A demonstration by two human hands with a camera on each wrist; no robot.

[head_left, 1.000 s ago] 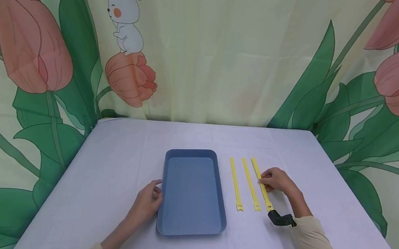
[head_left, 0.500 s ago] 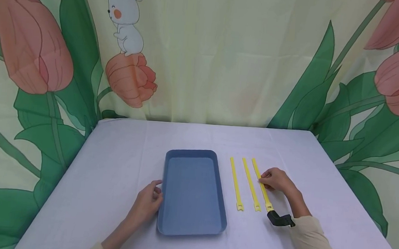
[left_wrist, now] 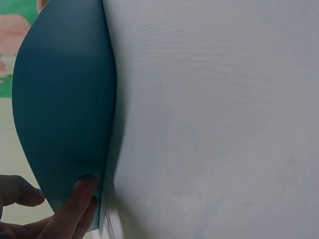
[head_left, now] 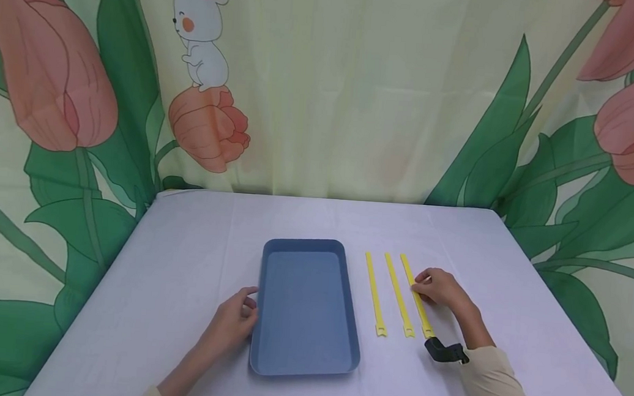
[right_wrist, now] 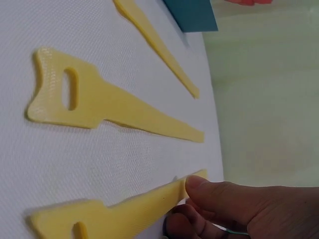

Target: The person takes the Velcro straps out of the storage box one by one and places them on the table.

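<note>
A shallow blue-grey tray (head_left: 305, 369) lies on the white cloth. My left hand (head_left: 233, 320) is at its left side, fingertips touching the outer wall near the rim; in the left wrist view fingers (left_wrist: 75, 206) rest against that wall. To the right of the tray, several flat yellow hook-and-loop cable ties lie side by side, slotted heads toward me: a left one (head_left: 376, 294), a middle one (right_wrist: 84, 94) and a right one (head_left: 407, 269). My right hand (head_left: 438, 287) pinches the right cable tie between thumb and fingers along its strap.
A white-clothed table (head_left: 193, 232) bears everything. Behind it hangs a curtain (head_left: 346, 89) printed with tulips and a rabbit. A black wrist mount (head_left: 445, 350) sits beside my right sleeve, close to the head of the right cable tie.
</note>
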